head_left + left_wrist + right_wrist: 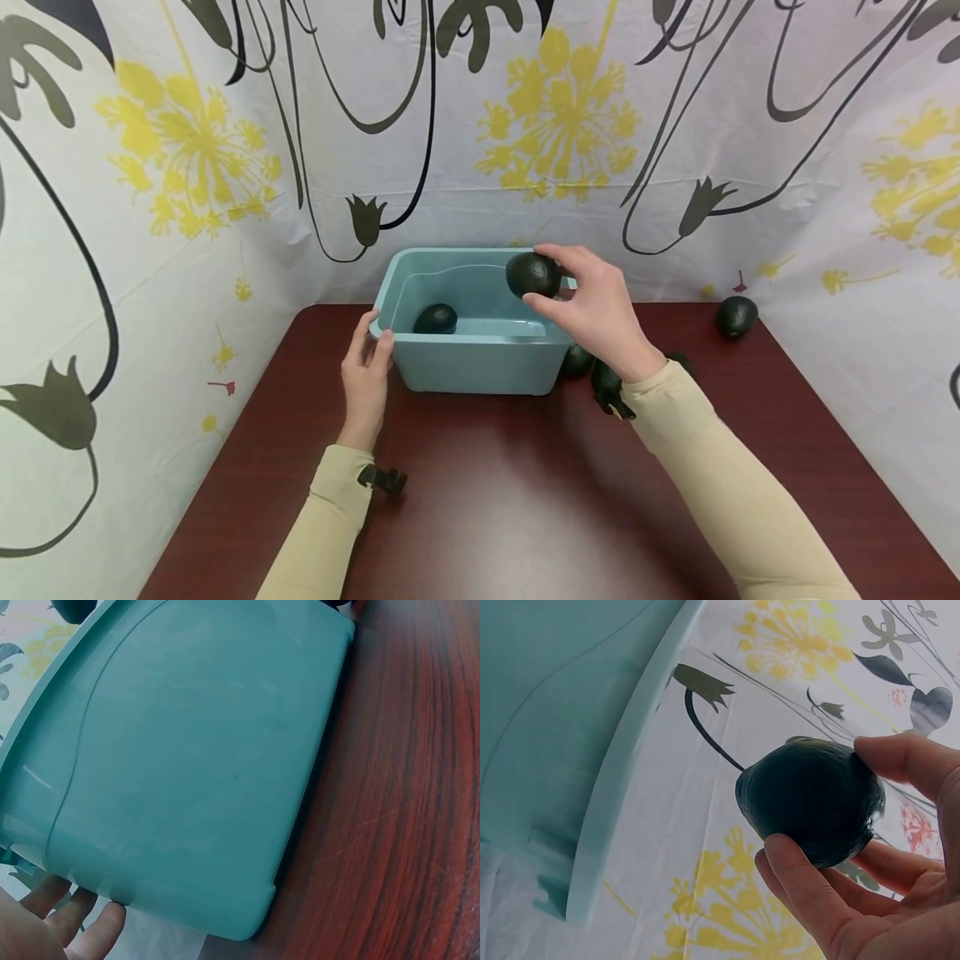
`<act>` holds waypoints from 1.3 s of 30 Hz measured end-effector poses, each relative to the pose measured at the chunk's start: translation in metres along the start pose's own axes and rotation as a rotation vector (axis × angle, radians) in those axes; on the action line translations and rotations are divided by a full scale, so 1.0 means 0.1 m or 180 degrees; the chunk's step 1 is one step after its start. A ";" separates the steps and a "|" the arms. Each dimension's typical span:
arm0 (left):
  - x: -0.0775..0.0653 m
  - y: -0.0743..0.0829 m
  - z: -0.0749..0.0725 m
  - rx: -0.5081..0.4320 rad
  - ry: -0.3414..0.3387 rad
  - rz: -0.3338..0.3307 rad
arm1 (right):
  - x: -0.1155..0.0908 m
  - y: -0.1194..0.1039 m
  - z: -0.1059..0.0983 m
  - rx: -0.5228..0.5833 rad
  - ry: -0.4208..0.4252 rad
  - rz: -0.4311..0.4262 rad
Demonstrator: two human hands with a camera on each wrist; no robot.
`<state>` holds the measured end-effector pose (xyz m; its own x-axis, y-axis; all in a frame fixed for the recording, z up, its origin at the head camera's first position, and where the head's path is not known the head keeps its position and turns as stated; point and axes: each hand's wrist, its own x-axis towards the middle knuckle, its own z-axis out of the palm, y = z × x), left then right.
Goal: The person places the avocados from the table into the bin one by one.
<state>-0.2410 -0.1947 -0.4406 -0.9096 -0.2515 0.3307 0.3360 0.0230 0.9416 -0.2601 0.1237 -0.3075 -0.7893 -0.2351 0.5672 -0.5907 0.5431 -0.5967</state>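
Currently the right hand (pixel 602 311) pinches a dark avocado (pixel 533 275) between thumb and fingers, most of the blue bin (pixel 480 367) lying left of it, with the left hand (pixel 364 375) gripping the bin's left end.

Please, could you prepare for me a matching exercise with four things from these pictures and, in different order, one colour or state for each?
1. left hand
2. right hand
3. tub
4. table

A. dark red-brown
B. holds an avocado
C. touches the tub
D. light blue

Pairs: 1-C, 2-B, 3-D, 4-A
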 end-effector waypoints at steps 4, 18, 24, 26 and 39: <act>0.00 0.01 -0.01 -0.0006 -0.0005 0.0012 | 0.04 0.01 0.07 0.0026 -0.0034 0.0023; 0.02 0.00 -0.02 -0.0030 -0.0026 0.0041 | 0.14 0.10 0.24 -0.0134 -0.0285 0.0204; 0.02 -0.01 -0.01 -0.0065 -0.0021 0.0057 | 0.16 0.11 0.29 -0.0242 -0.0357 0.0174; 0.02 -0.01 -0.01 -0.0064 -0.0017 0.0053 | 0.17 0.11 0.31 -0.0276 -0.0392 0.0183; 0.01 0.00 -0.01 -0.0056 0.0010 -0.0004 | 0.22 0.22 0.42 -0.0365 -0.0545 0.0361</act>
<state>-0.2412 -0.1956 -0.4402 -0.9093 -0.2545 0.3292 0.3390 0.0058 0.9408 -0.2974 0.0972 -0.3323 -0.8723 -0.2954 0.3897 -0.4813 0.6597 -0.5773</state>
